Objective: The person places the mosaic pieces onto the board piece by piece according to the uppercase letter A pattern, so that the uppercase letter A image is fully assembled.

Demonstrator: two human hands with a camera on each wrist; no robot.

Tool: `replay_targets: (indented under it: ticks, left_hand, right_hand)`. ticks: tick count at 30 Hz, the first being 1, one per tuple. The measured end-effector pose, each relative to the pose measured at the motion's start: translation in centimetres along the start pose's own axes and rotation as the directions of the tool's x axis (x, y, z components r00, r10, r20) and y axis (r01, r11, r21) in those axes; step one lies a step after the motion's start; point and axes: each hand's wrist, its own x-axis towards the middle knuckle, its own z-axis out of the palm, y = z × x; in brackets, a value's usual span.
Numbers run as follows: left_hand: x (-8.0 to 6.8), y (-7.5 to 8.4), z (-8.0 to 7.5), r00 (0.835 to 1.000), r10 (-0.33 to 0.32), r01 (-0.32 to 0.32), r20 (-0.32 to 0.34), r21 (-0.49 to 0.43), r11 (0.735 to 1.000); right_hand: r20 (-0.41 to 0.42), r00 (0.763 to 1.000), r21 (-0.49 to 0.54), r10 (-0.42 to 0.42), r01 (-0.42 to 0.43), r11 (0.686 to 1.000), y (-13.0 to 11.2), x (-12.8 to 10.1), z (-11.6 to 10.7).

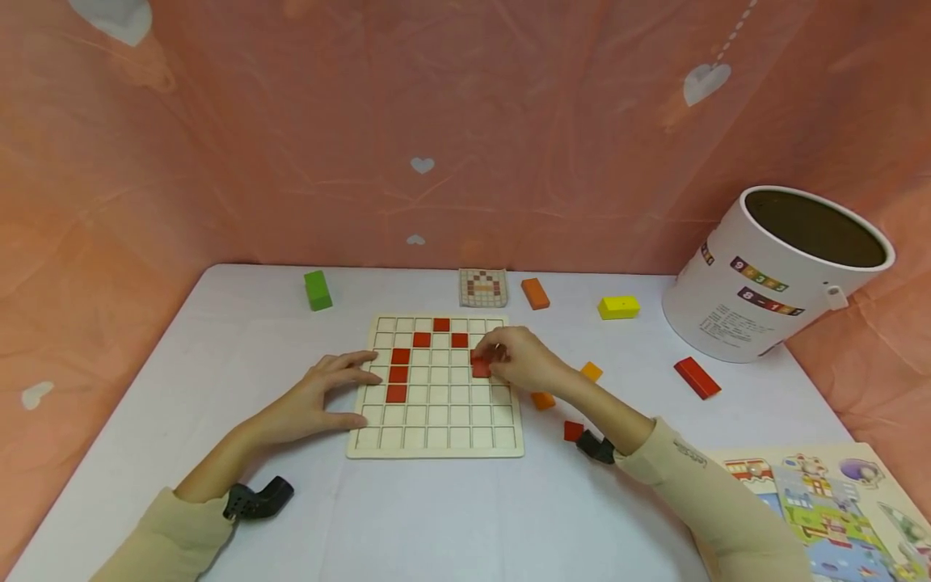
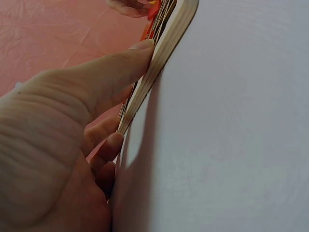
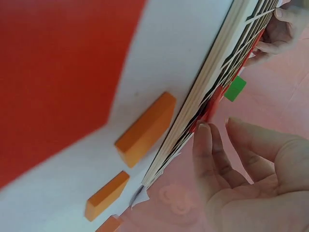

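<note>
My right hand is over the upper right part of a cream gridded board, pinching a red tile at its fingertips. In the right wrist view that tile shows at the fingertips, close over the grid. Another red tile behind it is partly hidden by the fingers. Several red tiles, among them one at the top and a column of them at left, sit in the grid's squares. My left hand touches the board's left edge with fingertips and thumb, which the left wrist view shows along its wooden side.
A small pattern card lies behind the board. Around it are a green block, orange block, yellow block and red block. A white bucket stands back right; a picture puzzle lies front right.
</note>
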Motion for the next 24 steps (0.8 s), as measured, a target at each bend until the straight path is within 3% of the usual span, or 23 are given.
replay_targets:
  ticks: [4,6,8,11,13,19,24]
  left_hand:
    - [0.0,0.1,0.0,1.0,-0.001,0.001,-0.002,-0.003,1.0]
    - [0.0,0.1,0.0,1.0,-0.001,0.001,-0.002,-0.002,1.0]
    - [0.0,0.1,0.0,1.0,0.003,-0.003,-0.002,-0.003,1.0]
    - [0.0,0.0,0.0,1.0,0.009,-0.009,0.0,-0.003,1.0]
    - [-0.1,-0.1,0.0,1.0,0.011,-0.011,0.002,-0.003,1.0]
    - [-0.1,-0.1,0.1,1.0,0.006,-0.006,0.004,-0.002,1.0]
    - [0.1,0.0,0.0,1.0,-0.002,0.002,0.007,-0.007,1.0]
  right_hand:
    - [-0.028,0.999,0.006,-0.019,0.019,1.0,0.0,-0.9,-0.2]
    - [-0.001,1.0,-0.056,-0.02,0.02,0.998,-0.2,-1.5,-0.4]
    - [0.062,0.998,-0.165,-0.004,0.014,0.986,-0.4,-2.2,-0.5]
    - [0.185,0.982,-0.336,0.034,0.031,0.941,-0.6,-3.4,-0.5]
    - [0.244,0.968,-0.389,0.057,0.043,0.92,-0.6,-4.0,-0.3]
    - [0.29,0.956,-0.423,0.048,0.083,0.902,-0.5,-5.3,0.5]
    - [0.305,0.951,-0.412,0.048,0.086,0.907,-0.4,-5.6,0.8]
